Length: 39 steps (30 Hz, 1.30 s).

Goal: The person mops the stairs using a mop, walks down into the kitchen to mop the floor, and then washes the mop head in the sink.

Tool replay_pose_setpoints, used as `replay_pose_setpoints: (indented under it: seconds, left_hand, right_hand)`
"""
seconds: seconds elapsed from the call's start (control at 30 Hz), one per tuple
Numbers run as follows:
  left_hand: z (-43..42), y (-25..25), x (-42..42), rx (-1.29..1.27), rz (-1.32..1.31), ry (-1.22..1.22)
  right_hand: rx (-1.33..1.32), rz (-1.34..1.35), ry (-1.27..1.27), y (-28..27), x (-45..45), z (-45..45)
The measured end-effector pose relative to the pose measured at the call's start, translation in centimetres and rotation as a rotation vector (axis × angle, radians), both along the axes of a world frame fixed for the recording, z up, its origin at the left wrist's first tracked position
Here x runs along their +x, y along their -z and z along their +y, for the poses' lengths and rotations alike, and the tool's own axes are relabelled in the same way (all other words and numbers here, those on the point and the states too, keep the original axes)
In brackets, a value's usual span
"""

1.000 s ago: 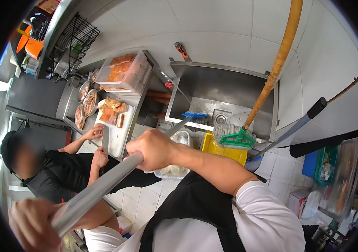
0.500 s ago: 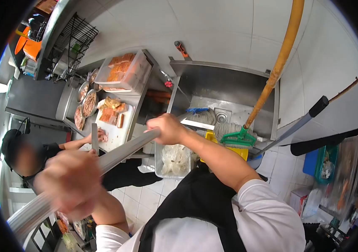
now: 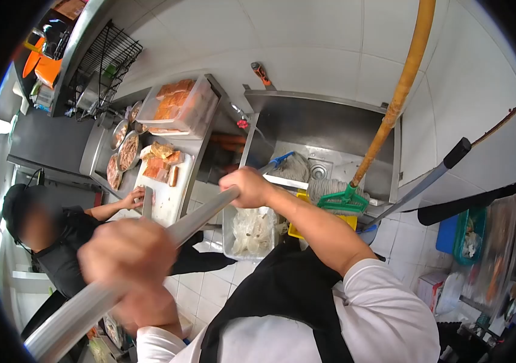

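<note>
My left hand (image 3: 128, 257), somewhat blurred, is wrapped round the pale metal handle (image 3: 203, 212) of a mop at the lower left. Farther along the same handle, my right hand (image 3: 246, 186) is closed on it, in front of the sink. At the far end, the mop's blue clamp (image 3: 282, 159) and grey strings (image 3: 296, 169) are inside the metal sink (image 3: 324, 103). A second mop with a green clamp (image 3: 344, 198) and wooden handle (image 3: 400, 91) leans beside it, its strings over the sink's front edge. Below my right hand stands a clear tub (image 3: 226, 239) holding plastic bags.
On the left, a co-worker (image 3: 58, 242) holds a wide blade (image 3: 148, 202) at a white cutting board (image 3: 170, 206) with orange-pink pieces. A tub of orange blocks (image 3: 200, 112) stands behind. A grey pole (image 3: 421, 175) leans right of the sink; a yellow bucket (image 3: 330, 224) is below.
My left hand has moved right and slightly up with the handle, my right hand slightly right. The mop's blue clamp has shifted a little in the sink. The co-worker's hand and blade have moved.
</note>
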State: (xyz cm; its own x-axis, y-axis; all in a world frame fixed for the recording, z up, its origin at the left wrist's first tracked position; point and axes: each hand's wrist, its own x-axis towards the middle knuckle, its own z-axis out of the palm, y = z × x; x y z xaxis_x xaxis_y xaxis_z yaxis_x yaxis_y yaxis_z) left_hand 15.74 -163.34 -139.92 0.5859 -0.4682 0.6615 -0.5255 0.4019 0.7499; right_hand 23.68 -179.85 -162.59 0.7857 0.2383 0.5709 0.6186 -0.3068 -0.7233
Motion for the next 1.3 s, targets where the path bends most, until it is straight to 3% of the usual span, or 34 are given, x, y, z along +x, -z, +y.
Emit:
replay_pose_setpoints:
  seconds: [0.03,0.07,0.1,0.17,0.2,0.27,0.33,0.4,0.43,0.5,0.53,0.57,0.6,0.67,0.7,0.73,0.83,0.87,0.9,1.0,1.13,1.2,1.3]
  left_hand:
    - [-0.8,-5.2,3.9,0.15,-0.333,0.813]
    - [1.1,-7.1,3.6,0.084,-0.352,1.068]
    - [-0.5,-8.1,1.9,-0.074,-0.283,1.133]
    - [-2.8,-8.2,0.5,-0.001,-0.302,1.094]
    - [-3.2,-5.7,1.0,-0.004,-0.258,0.853]
    - [-3.6,0.8,2.5,-0.006,-0.172,0.365]
    - [-4.1,4.6,3.1,-0.006,-0.082,-0.126]
    - [-4.0,4.7,1.9,0.01,-0.119,-0.133]
    - [-3.8,3.8,1.2,0.033,-0.116,-0.164]
    - [-2.3,-1.6,0.8,0.15,-0.219,-0.057]
    - [-1.4,-3.6,0.5,0.067,-0.285,-0.035]
    - [0.3,-6.4,1.2,0.036,-0.347,0.238]
    - [2.0,-8.3,1.3,-0.079,-0.249,0.448]
    - [-2.2,-10.6,-0.1,-0.187,-0.153,0.986]
    - [-1.8,-10.5,0.3,-0.188,-0.148,0.99]
    - [-0.8,-10.1,1.0,-0.019,-0.193,0.864]
    - [2.2,-6.6,3.7,0.478,-0.321,0.458]
    - [-1.3,-0.2,3.7,0.173,-0.168,0.195]
    - [-4.3,4.5,3.7,0.186,-0.105,-0.023]
    - [-4.1,5.4,2.0,0.153,-0.09,0.041]
    - [-1.4,-2.8,1.6,0.062,-0.241,0.082]
    - [-0.1,-7.5,1.4,-0.07,-0.325,0.412]
    - [0.3,-8.3,0.4,-0.189,-0.202,0.604]
  right_hand:
    - [-0.005,-0.003,-0.099,-2.2,-0.7,0.8]
    - [-0.015,-0.013,-0.193,-4.2,-1.4,1.4]
    - [0.035,-0.003,-0.272,-6.5,-2.8,1.5]
    - [0.069,0.032,-0.321,-7.3,-3.4,1.4]
    - [0.07,0.035,-0.313,-6.5,-3.1,1.2]
    - [0.281,0.011,-0.019,-2.3,-1.5,0.9]
    - [0.301,0.119,0.247,3.4,0.4,1.7]
    - [0.266,0.179,0.309,4.4,1.0,1.3]
    - [0.186,0.137,0.192,3.3,0.6,1.2]
    - [0.101,0.046,0.033,-0.2,0.2,0.9]
    - [0.098,0.015,-0.03,-2.7,-0.7,1.4]
    - [0.12,-0.005,-0.106,-4.9,-1.7,1.6]
    - [0.14,-0.031,-0.179,-6.9,-2.5,1.7]
    - [0.108,-0.01,-0.258,-9.3,-3.9,1.7]
    - [0.083,0.04,-0.3,-9.9,-4.4,1.4]
    - [0.084,0.043,-0.298,-9.2,-4.2,1.2]
    - [0.198,0.003,-0.014,-2.4,-1.4,0.6]
    - [0.201,0.058,0.125,1.9,0.0,0.3]
    - [0.225,0.144,0.186,5.7,0.8,-0.4]
    - [0.108,0.111,0.166,6.1,1.5,-1.5]
    - [0.065,-0.04,0.067,-1.0,-0.4,0.5]
    - [0.159,-0.09,-0.012,-5.4,-2.3,1.9]
    - [0.134,-0.081,-0.012,-7.3,-3.8,1.9]
